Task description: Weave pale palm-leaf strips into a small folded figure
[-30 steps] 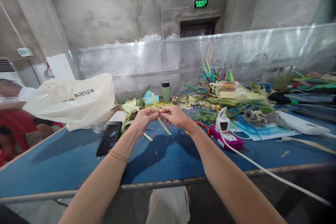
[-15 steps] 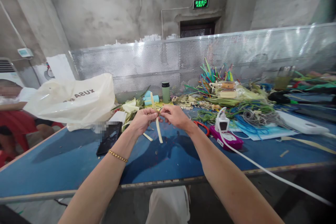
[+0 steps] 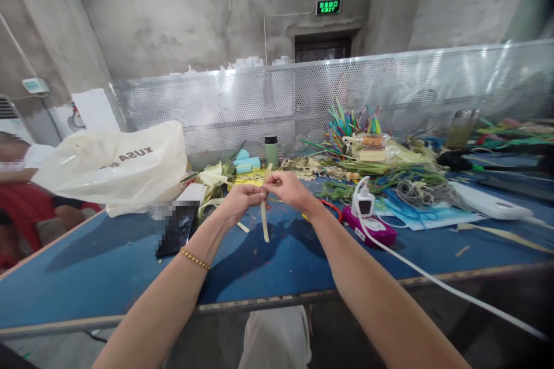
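Observation:
Over the blue table (image 3: 108, 277), my left hand (image 3: 239, 200) and my right hand (image 3: 288, 189) meet, both pinched on a pale yellow leaf strip (image 3: 264, 223). The strip hangs nearly straight down from my fingers, its lower end just above the table top. A short upper end sticks up between my fingertips. A gold bracelet sits on my left wrist. Another loose pale strip (image 3: 242, 226) lies on the table just below my left hand.
A black phone (image 3: 176, 229) lies left of my hands, a white plastic bag (image 3: 116, 164) behind it. A magenta power strip (image 3: 369, 226) with a white charger and cable lies to the right, by heaps of green leaves and coloured strips. A green flask (image 3: 272, 151) stands behind. Another person sits far left.
The strip has swung from slanting down to the right to hanging almost vertical. Both hands have dropped slightly and stayed pinched on it.

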A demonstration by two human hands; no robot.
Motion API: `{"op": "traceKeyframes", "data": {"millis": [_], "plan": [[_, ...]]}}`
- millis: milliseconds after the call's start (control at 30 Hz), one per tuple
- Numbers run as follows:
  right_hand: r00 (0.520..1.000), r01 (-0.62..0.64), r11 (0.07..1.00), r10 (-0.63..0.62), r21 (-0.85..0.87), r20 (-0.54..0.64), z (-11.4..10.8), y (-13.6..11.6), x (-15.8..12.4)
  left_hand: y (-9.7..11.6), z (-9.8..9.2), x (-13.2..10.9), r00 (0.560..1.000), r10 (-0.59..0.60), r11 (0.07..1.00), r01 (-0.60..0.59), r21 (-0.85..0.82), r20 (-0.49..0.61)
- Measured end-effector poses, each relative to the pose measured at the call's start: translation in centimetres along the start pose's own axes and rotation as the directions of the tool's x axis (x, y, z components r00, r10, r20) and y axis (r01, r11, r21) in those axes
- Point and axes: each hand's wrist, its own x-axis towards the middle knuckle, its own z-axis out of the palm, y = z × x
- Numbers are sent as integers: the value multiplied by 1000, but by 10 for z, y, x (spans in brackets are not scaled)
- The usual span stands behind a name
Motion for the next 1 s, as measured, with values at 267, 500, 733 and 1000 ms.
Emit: {"op": "traceKeyframes", "data": {"millis": [267, 500, 733, 1000], "plan": [[990, -137, 957, 129, 256, 49, 3, -5, -3, -6, 4, 4, 995, 46, 997, -50, -50, -85], [993, -119, 961, 121, 251, 7, 4, -4, -2, -7, 7, 3, 990, 77, 993, -66, 99, -114], [994, -105, 966, 109, 235, -5, 4, -3, -2, -8, 8, 1, 982, 118, 973, -85, 216, -145], [987, -159, 980, 159, 117, 7, 1, -6, -3, -8, 6, 1, 997, 62, 994, -57, 97, -49]]}}
